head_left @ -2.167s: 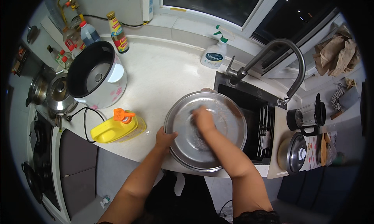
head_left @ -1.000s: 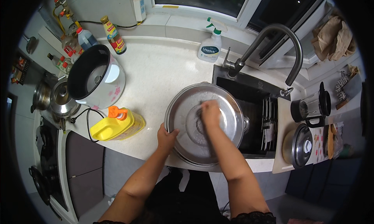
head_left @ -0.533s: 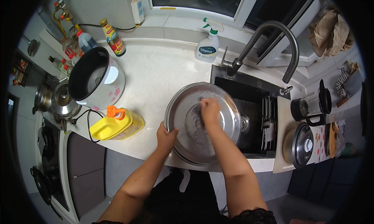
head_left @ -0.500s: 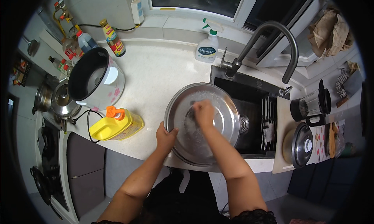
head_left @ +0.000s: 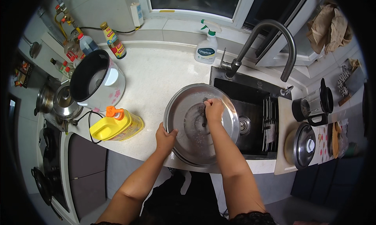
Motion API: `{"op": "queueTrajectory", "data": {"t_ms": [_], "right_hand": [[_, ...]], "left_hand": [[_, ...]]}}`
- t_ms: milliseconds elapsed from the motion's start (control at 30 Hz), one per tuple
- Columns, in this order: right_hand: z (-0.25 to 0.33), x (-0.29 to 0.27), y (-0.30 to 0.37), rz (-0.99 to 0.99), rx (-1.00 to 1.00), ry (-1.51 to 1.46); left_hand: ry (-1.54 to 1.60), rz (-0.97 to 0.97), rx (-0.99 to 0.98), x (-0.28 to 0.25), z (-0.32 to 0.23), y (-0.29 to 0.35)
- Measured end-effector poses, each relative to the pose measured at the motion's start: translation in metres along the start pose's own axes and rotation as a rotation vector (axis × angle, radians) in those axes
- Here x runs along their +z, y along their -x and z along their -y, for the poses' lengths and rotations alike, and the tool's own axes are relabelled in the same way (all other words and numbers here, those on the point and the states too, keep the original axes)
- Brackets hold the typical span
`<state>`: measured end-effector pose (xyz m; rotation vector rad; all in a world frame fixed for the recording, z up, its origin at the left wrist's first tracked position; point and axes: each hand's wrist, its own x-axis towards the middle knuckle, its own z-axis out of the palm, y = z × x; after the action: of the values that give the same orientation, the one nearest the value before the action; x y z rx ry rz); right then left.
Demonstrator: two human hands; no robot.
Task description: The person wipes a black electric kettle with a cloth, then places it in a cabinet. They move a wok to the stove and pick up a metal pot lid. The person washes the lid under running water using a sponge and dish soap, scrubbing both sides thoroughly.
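A large round stainless-steel basin point(head_left: 184, 146) with suds over its inner surface rests at the counter's front, its right side overhanging the sink. My left hand point(head_left: 165, 139) grips the basin's left rim, thumb on top and the other fingers mostly hidden at the outer side. Inside the basin, right of its middle, my right hand point(head_left: 214, 110) is closed in a pinch against the metal. A small dark scrubber point(head_left: 205, 100) pokes out by its fingertips; most of it is hidden by the hand.
A yellow jug point(head_left: 117, 125) and a large pot point(head_left: 113, 82) stand left of the basin. Behind are a spray bottle point(head_left: 206, 49) and a tall faucet point(head_left: 288, 41) over the black sink point(head_left: 250, 96). A lidded pot point(head_left: 303, 146) sits to the right.
My right hand has moved a little right across the basin, and the suds under it have spread thinner. My left hand keeps its grip on the rim.
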<state>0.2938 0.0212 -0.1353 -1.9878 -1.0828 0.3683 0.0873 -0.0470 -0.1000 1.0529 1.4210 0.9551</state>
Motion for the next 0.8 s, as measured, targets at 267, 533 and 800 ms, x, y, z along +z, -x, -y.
{"op": "queueTrajectory", "data": {"t_ms": [267,533,800], "right_hand": [[-0.009,0.019,0.034,0.123,-0.229,-0.073],[-0.056,-0.058,0.02,-0.058,0.048,0.295],[-0.03,-0.014,0.011,0.049,-0.258,0.01]], "left_hand": [[0.121,-0.027,-0.021,0.002,0.01,0.0],[0.114,-0.037,-0.069,-0.003,0.01,0.0],[0.086,-0.008,-0.022,0.001,0.01,-0.002]]}}
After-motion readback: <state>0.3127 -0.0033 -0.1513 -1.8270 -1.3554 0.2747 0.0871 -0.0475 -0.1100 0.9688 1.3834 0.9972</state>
